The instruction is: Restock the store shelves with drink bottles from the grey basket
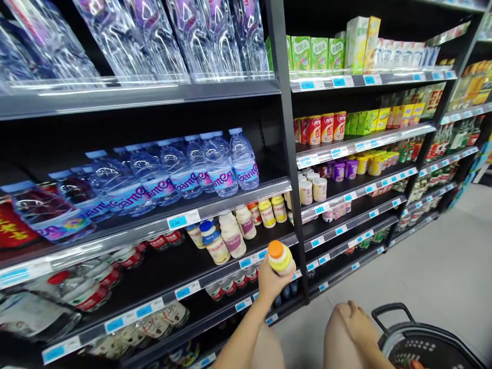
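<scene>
My left hand is closed around a small yellowish drink bottle with an orange cap, held just in front of the shop shelf's edge. Behind it, a row of similar small bottles with blue, white, red and yellow caps stands on the dark shelf. My right hand rests on my knee, fingers curled loosely, holding nothing. A dark shopping basket with a black handle sits right of that hand.
Water bottles fill the shelf above, and larger clear bottles the top one. A black upright post divides the shelving. Cartons, cans and cups line the right-hand shelves. Pale floor stretches to the right.
</scene>
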Action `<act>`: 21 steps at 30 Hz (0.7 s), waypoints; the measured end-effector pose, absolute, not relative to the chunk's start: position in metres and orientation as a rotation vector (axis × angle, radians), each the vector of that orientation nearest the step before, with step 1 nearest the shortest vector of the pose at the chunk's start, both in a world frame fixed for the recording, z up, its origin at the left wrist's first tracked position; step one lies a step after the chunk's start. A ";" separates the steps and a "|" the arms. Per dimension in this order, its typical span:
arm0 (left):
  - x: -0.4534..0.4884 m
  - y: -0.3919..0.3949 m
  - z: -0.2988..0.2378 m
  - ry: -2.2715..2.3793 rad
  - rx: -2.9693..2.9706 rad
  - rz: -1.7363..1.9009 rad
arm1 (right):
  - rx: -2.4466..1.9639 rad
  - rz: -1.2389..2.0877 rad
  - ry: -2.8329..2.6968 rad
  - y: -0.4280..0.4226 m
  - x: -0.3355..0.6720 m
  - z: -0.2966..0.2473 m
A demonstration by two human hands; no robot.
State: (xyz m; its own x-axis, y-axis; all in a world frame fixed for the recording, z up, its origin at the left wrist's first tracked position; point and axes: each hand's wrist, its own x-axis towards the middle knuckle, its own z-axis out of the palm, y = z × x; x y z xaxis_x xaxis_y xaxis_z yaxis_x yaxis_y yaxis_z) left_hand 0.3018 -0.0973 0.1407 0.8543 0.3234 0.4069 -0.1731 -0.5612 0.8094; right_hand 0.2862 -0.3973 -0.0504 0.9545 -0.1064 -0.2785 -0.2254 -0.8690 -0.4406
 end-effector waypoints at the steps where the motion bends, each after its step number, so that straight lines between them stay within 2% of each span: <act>1: 0.321 -0.095 0.154 0.127 2.069 0.703 | -2.614 0.363 0.228 -0.395 0.289 -0.050; 7: 0.414 -0.085 0.184 0.353 2.089 0.807 | -2.585 0.427 0.206 -0.386 0.299 -0.061; 16: 0.461 -0.080 0.150 0.435 2.208 0.726 | -2.462 0.487 0.260 -0.395 0.309 -0.074; 21: 0.478 -0.072 0.135 0.294 2.203 0.713 | -2.436 0.511 0.283 -0.414 0.311 -0.078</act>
State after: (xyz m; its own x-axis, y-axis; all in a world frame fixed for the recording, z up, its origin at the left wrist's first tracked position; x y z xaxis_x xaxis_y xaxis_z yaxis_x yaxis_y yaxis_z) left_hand 0.4778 -0.0722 0.1348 0.8155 0.4219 0.3963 -0.0193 -0.6645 0.7471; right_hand 0.3112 -0.4137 -0.0776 0.9021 -0.0767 -0.4247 -0.3191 -0.7810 -0.5369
